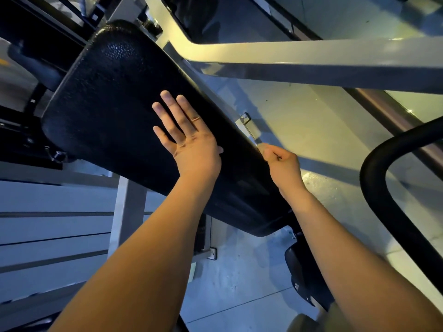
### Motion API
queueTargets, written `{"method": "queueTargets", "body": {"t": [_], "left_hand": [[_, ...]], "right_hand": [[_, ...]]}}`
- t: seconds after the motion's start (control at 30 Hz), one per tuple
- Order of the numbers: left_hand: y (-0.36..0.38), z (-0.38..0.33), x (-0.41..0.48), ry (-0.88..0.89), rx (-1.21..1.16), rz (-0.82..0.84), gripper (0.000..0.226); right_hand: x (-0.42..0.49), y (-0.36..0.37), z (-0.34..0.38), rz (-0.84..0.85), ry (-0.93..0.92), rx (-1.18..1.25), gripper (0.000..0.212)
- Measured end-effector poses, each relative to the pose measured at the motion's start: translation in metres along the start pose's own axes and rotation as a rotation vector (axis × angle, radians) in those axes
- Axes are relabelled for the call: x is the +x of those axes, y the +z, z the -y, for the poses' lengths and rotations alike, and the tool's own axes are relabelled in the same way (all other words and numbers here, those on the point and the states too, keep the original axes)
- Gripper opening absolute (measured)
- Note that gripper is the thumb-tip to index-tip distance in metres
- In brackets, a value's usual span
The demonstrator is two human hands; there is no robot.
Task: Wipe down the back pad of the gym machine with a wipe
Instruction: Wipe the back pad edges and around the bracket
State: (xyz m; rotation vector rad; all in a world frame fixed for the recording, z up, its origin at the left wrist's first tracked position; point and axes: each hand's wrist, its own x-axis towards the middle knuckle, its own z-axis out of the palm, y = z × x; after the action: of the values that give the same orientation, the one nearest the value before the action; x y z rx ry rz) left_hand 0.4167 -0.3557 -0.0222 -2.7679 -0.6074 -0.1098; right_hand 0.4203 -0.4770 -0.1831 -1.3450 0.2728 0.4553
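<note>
The black textured back pad (110,97) slants from upper left to lower right across the view. My left hand (189,137) lies flat on its middle, fingers straight and spread, with nothing visible under it. My right hand (282,164) is curled into a fist at the pad's right edge. A small pale wad that looks like the wipe (263,147) pokes out of the top of that fist and touches the pad's edge. Most of the wad is hidden inside the fingers.
A pale metal frame bar (287,53) runs behind the pad at the upper right. A black curved handle (374,178) loops in from the right. A small metal bracket (248,125) sits just beyond the pad's edge. A black seat part (302,271) and concrete floor (239,283) lie below.
</note>
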Motion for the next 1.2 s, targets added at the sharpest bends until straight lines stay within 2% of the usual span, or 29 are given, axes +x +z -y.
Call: {"method": "queueTargets", "body": {"t": [0.07,0.23,0.3,0.43,0.53,0.63,0.73,0.8,0.97,1.03,1.1,1.2], "left_hand": [[0.000,0.000,-0.001,-0.001,-0.003,-0.009,0.146],[-0.003,-0.003,-0.002,-0.016,0.011,-0.016,0.151],[-0.005,-0.004,-0.003,-0.012,0.007,-0.009,0.150],[-0.008,-0.005,-0.004,-0.016,0.005,0.006,0.147],[-0.007,-0.006,-0.005,-0.017,0.009,-0.023,0.146],[0.000,0.001,-0.012,0.025,-0.025,-0.142,0.139],[0.015,0.009,-0.031,0.091,-0.057,-0.217,0.122],[0.026,0.006,-0.045,0.097,-0.105,-0.203,0.112],[0.044,-0.011,-0.047,0.017,-0.102,-0.186,0.114],[0.050,-0.015,-0.043,-0.015,-0.114,-0.206,0.115],[0.057,-0.016,-0.042,-0.022,-0.123,-0.222,0.115],[0.065,-0.016,-0.039,-0.026,-0.140,-0.220,0.116]], "right_hand": [[-0.012,-0.003,-0.007,0.016,-0.112,-0.083,0.022],[-0.016,-0.014,-0.037,-0.127,0.029,-0.191,0.016],[-0.016,-0.001,-0.015,-0.111,-0.061,-0.163,0.017],[-0.012,0.029,0.048,-0.013,-0.359,-0.148,0.020],[-0.004,0.019,0.036,-0.029,-0.465,-0.275,0.019],[-0.007,-0.014,-0.029,-0.071,-0.333,-0.381,0.021],[-0.012,-0.044,-0.070,-0.056,-0.005,-0.390,0.031],[-0.013,-0.045,-0.072,-0.049,0.124,-0.311,0.038],[-0.031,-0.012,-0.040,-0.049,-0.080,-0.109,0.039],[-0.033,-0.013,-0.042,-0.045,-0.122,-0.112,0.038],[-0.034,-0.020,-0.051,-0.077,-0.094,-0.154,0.039],[-0.021,-0.032,-0.073,-0.112,0.013,-0.351,0.044]]}}
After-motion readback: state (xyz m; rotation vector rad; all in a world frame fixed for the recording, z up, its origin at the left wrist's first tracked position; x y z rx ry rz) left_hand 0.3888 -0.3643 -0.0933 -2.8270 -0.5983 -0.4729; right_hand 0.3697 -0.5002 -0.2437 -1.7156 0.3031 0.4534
